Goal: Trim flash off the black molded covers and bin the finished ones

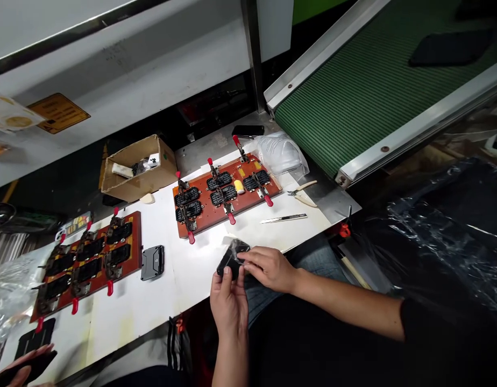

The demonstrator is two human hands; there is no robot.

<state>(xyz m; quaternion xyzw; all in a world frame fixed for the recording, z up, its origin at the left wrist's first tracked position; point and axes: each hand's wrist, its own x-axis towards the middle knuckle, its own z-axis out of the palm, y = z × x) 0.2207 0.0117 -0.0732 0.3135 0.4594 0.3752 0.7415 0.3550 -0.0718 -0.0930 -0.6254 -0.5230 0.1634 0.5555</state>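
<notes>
left hand (229, 305) grips black part (229, 264) from below | right hand (270, 269) pinches the same black part from the right | part held just above near edge of white surface (187, 277) | red clamp jig (226, 196) beyond it, second jig (87, 263) far left

bare left hand (229, 303) and right hand (268, 267), forearms uncovered too, plain black short sleeve (418, 322) on the right arm, kinda faded blue denim jeans (309, 259)
</notes>
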